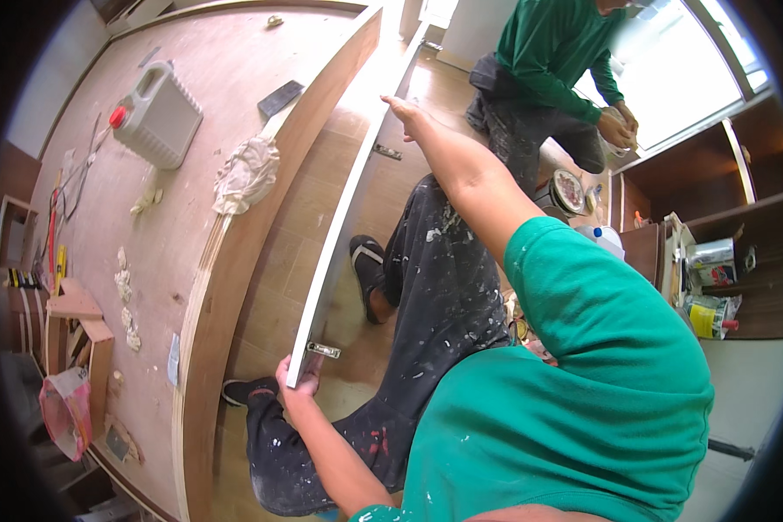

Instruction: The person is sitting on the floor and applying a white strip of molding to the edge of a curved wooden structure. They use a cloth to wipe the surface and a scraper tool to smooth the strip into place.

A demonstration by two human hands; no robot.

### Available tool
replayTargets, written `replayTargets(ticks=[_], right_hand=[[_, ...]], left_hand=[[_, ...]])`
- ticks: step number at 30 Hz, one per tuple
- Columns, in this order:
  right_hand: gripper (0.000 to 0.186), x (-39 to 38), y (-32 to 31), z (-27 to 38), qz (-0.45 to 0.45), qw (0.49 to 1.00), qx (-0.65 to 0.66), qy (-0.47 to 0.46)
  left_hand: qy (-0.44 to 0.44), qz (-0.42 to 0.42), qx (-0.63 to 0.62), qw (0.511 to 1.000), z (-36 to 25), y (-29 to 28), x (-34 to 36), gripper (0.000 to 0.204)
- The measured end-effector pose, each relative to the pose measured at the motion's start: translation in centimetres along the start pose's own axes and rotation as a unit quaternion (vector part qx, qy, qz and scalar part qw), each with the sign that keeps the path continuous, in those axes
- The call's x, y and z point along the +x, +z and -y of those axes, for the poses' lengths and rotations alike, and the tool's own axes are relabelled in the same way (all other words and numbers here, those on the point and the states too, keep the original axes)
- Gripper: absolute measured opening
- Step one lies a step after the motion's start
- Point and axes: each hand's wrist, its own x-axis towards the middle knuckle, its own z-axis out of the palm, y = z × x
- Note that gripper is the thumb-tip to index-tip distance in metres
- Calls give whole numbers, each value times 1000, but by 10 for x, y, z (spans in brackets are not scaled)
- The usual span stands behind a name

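A long, narrow cabinet door stands on edge in front of me, its white edge running from near my lap toward the far end of the floor. Metal hinges are fixed along its right face, one close to me, another further up. My left hand is closed around the near end. Further along, my right hand lies at the door's top edge with its fingers stretched out. The palm side of that hand is hidden.
On the left, a wood-edged board carries a white jug, a crumpled cloth and a dark sanding block. A co-worker in green kneels at the far right, near a bucket. Shelves with cans stand at right.
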Motion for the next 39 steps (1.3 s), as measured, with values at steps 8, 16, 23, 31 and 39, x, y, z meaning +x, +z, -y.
replayTargets(ticks=[8, 16, 23, 31, 39], right_hand=[[115, -23, 31, -17, 119, 991, -53, 41], [78, 12, 36, -17, 48, 997, -66, -3], [57, 11, 30, -24, -41, 998, 13, -47], [47, -4, 29, 2, -78, 992, 91, -27], [31, 8, -9, -19, -48, 994, 75, -60]], left_hand=[[-32, 6, 171, 985, -8, -53, 32, 28], [-71, 110, 247, 960, -20, -98, 113, 34], [-139, -91, 207, 964, -3, -35, 80, 30], [-87, -112, 364, 920, -5, -101, 151, 49], [33, 137, 310, 940, 26, -72, 74, 62]])
